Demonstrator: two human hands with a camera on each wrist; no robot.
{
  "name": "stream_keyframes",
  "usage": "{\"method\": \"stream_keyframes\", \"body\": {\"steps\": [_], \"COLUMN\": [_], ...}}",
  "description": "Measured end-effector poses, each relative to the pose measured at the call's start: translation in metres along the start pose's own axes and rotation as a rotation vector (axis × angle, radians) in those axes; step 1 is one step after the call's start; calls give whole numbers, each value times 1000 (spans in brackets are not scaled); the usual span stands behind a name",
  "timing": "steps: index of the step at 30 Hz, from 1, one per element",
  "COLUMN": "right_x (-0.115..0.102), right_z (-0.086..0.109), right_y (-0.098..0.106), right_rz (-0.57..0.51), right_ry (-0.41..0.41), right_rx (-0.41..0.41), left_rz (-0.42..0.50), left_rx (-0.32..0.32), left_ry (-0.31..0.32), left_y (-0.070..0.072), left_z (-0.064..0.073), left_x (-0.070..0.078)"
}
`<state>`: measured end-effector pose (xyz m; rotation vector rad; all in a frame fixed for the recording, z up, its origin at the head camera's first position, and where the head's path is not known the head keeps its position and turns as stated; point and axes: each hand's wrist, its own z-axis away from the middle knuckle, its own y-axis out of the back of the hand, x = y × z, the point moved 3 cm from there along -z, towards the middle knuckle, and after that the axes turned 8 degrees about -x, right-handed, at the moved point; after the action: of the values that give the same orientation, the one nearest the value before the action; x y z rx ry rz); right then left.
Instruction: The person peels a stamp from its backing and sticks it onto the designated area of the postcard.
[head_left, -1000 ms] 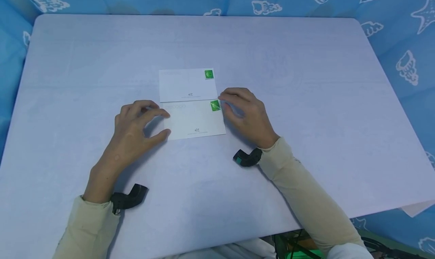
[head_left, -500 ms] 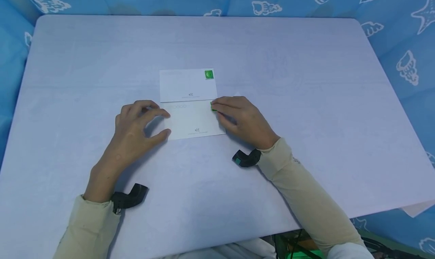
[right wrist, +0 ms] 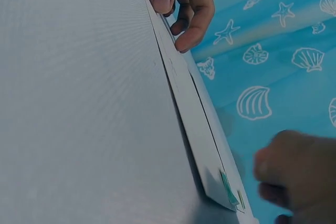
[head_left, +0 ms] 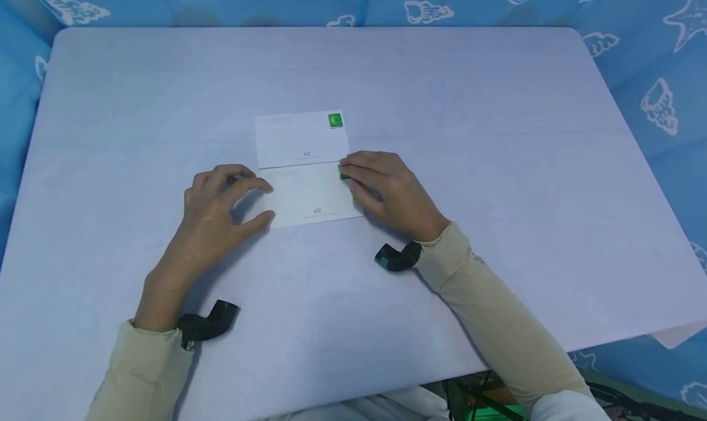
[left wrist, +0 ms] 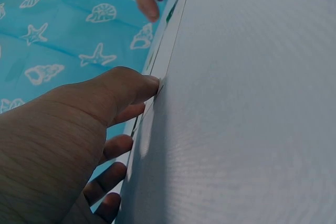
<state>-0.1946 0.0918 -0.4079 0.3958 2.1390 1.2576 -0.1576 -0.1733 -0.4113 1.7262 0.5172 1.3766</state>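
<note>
Two white envelopes lie edge to edge mid-table. The far envelope (head_left: 302,139) shows a green stamp (head_left: 334,120) at its top right corner. My right hand (head_left: 359,172) lies over the near envelope (head_left: 312,194), its fingers pressing on that envelope's green stamp (head_left: 342,175), so only a sliver shows. My left hand (head_left: 264,201) rests arched at the near envelope's left edge, thumb and index tips touching it. In the left wrist view the thumb (left wrist: 131,85) meets the envelope edge (left wrist: 163,61). The right wrist view shows both envelopes (right wrist: 194,124) edge-on and the stamp (right wrist: 227,188).
The pale table (head_left: 442,102) is ringed by blue cloth printed with white shells (head_left: 657,108). Black camera mounts sit at my left wrist (head_left: 207,326) and right wrist (head_left: 394,258). A white sheet corner (head_left: 671,335) pokes out below the table's right front edge.
My right hand slid left from beside the near envelope's corner onto its green stamp, covering most of it. The left hand and both envelopes stayed put.
</note>
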Motion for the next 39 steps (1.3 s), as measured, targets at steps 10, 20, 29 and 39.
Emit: {"method": "stream_keyframes", "body": {"steps": [10, 20, 29, 39], "right_x": [-2, 1, 1, -4], "right_z": [1, 4, 0, -2], "right_y": [8, -1, -4, 10], "right_rz": [-31, 51, 68, -7], "right_ry": [54, -21, -13, 44], "right_rx": [132, -8, -5, 160], "left_rz": [3, -3, -5, 0], "left_rx": [3, -1, 1, 2], "left_ry": [-22, -18, -7, -10], "left_y": [-2, -3, 0, -2], "left_z": [-3, -4, -3, -2], "left_x": [1, 3, 2, 2]}}
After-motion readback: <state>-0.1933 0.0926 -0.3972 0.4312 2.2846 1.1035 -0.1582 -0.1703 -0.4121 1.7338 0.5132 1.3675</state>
